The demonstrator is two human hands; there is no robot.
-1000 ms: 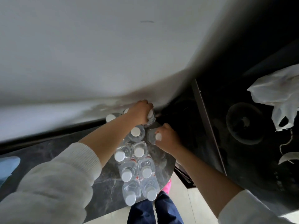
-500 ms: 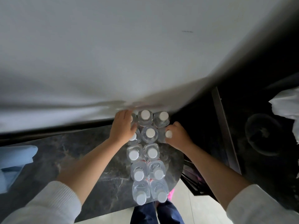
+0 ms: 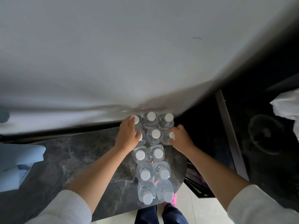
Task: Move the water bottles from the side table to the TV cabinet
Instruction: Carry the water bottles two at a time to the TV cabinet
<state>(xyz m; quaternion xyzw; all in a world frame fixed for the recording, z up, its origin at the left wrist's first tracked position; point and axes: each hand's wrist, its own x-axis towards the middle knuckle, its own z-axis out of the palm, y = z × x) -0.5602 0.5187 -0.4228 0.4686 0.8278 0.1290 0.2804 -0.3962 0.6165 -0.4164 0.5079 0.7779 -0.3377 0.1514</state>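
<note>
Several clear water bottles [image 3: 156, 135] with white caps stand in tight rows on a dark marble top [image 3: 72, 159], against the white wall. My left hand [image 3: 127, 135] rests against the two leftmost bottles of the far rows, fingers fairly straight and reaching the back-left bottle's cap [image 3: 135, 119], thumb by the second-row cap. My right hand [image 3: 182, 138] curls round the right bottle of the second row, below its cap [image 3: 172, 135]. Both forearms are bare, in pushed-up white sleeves.
A light blue cloth [image 3: 21, 159] lies on the marble top at left. To the right is a dark surface with a glass bowl [image 3: 265, 135] and a white plastic bag [image 3: 288, 105]. The marble top's rounded end [image 3: 181, 180] overhangs pale floor, near my legs [image 3: 161, 214].
My left hand has drawn back from the back-right bottle and moved across to the left side of the group. My right hand has kept hold of the same bottle.
</note>
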